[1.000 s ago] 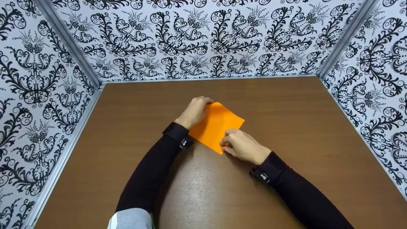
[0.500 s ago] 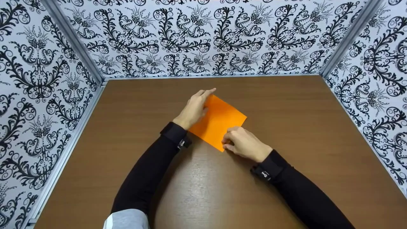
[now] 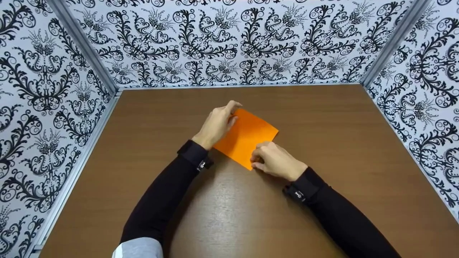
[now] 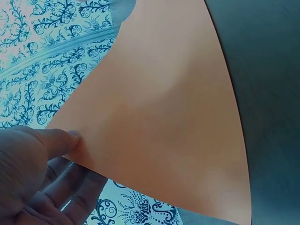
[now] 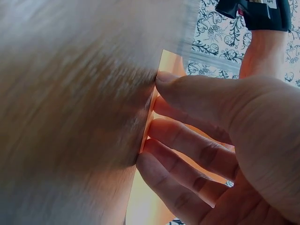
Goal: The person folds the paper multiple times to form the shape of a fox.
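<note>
"Paper sheet [image 3: 247, 132], plain bright orange, near the middle of the brown wood-grain tabletop [image 3: 222, 218]. It's turned at a slant, with one corner toward the person. Who has hold of it?"

"The left hand [image 3: 217, 123]. It pinches the sheet close to the far corner. From the left wrist you see the thumb on the near face and the other fingers behind it."

"And the right hand [image 3: 274, 161]?"

"That one is over the near right edge, just beside the corner closest to the person. Its fingertips rest against the sheet in a row, spread out, with the thumb set apart from them."

"Flat, or bent?"

"Bent, I'd say. In the left wrist view the part by the thumb stands up off the table, with patterned wall showing past its edges. Down at the right fingertips, it meets the wood."

"What else is about?"

"Black sleeves on both arms, the left sleeve [image 3: 157, 204] ending in pale grey cloth [image 3: 140, 248], the right sleeve [image 3: 344, 215] running out of view. Each wrist carries a small black device. Behind, white wallpaper [image 3: 222, 43] with black scrollwork, and a grey metal rail [image 3: 80, 44] up the left corner."
</note>
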Available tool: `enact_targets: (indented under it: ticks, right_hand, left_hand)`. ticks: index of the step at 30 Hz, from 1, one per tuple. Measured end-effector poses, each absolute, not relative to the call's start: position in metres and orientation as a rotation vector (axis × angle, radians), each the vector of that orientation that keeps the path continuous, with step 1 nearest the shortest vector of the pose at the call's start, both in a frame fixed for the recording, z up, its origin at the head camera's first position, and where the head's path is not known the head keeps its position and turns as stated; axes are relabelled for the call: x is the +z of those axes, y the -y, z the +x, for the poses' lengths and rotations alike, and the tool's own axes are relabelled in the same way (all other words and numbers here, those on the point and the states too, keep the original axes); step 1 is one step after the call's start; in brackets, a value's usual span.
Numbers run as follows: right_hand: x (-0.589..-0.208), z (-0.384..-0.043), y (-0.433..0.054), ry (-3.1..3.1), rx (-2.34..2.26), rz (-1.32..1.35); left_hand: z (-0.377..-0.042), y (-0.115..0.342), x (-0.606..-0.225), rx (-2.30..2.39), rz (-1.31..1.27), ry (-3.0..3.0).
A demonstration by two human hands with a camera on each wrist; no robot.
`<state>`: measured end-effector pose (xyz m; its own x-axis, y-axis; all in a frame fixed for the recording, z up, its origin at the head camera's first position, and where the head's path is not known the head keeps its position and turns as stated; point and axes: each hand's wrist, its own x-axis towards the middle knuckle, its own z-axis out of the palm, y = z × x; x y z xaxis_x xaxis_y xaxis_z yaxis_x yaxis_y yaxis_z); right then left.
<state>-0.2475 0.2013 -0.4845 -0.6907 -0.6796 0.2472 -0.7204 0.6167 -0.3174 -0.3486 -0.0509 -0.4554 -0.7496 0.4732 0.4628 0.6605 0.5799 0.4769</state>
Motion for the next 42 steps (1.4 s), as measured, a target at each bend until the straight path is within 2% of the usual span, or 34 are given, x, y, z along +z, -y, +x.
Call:
enact_targets:
  ticks: [21, 42]
  right_hand:
    - [-0.486, -0.25, -0.205, 2.799, 0.691, 1.169]
    - [-0.481, -0.246, -0.204, 2.818, 0.591, 1.136]
  left_hand:
    - [-0.317, 0.049, -0.457, -0.843, -0.999, 2.499]
    - [-0.286, 0.044, -0.479, -0.801, -1.181, 2.62]
